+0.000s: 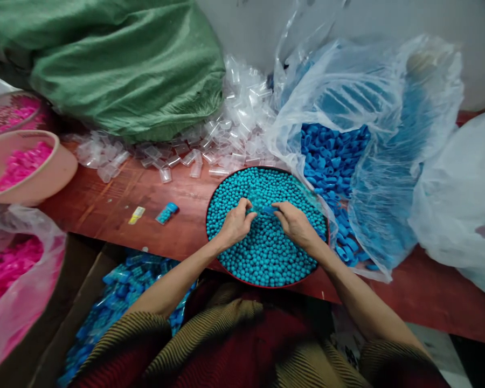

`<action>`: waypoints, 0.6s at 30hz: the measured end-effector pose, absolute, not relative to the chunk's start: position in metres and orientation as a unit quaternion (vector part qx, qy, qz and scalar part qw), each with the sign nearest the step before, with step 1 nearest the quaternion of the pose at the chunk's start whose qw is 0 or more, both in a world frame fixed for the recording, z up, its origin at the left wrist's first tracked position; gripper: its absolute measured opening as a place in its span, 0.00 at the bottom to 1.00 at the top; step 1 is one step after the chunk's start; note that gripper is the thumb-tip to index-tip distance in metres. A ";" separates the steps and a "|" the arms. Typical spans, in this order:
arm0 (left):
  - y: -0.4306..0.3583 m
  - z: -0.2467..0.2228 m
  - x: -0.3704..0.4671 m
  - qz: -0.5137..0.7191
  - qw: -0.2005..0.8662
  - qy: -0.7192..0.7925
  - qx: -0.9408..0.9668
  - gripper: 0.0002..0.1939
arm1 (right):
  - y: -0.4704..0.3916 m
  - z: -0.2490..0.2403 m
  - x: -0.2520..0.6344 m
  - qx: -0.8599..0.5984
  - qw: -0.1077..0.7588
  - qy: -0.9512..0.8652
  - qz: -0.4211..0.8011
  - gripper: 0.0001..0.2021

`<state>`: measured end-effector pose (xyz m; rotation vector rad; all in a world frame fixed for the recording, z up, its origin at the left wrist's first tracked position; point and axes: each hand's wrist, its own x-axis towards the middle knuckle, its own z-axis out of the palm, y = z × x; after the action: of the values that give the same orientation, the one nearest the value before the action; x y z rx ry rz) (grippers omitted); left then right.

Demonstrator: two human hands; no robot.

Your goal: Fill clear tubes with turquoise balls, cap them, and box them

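Observation:
My left hand (237, 222) and my right hand (294, 222) meet over a round tray (267, 286) full of small turquoise beads (267, 258). Pinched in my left fingers is a small clear plastic container (257, 207), partly hidden and hard to see against the beads. A blue cap (270, 209) sits between my right thumb and fingers, close to the container's end. Whether the two touch I cannot tell. To the left on the red table, a bead-filled container with a blue cap (167, 213) lies on its side near a small yellow-and-white piece (137, 215).
Clear containers (242, 124) are heaped behind the tray, beside a green sack (137, 70). Blue caps (331, 156) spill from a plastic bag (400, 161) at right. Pink pieces fill a bowl (64, 161) at left. Below, a box holds filled blue containers (105, 312).

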<state>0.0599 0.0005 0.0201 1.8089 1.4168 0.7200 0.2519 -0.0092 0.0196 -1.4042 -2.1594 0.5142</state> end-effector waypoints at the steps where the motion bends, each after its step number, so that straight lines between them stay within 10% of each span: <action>1: 0.000 0.020 0.060 0.288 0.394 0.542 0.684 0.05 | -0.009 0.021 0.248 -0.521 0.295 -0.770 0.220 0.11; 6: -0.004 0.023 0.062 0.306 0.588 0.492 0.565 0.12 | -0.010 0.021 0.228 -0.530 0.377 -0.661 0.375 0.09; 18: -0.016 0.039 0.065 0.305 0.675 0.457 0.492 0.30 | -0.028 0.025 0.223 -0.560 0.425 -0.587 0.402 0.09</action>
<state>0.0651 -0.0155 0.0394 1.1072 1.0269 0.6854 0.2227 -0.0282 0.0246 -1.4008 -1.4670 1.0067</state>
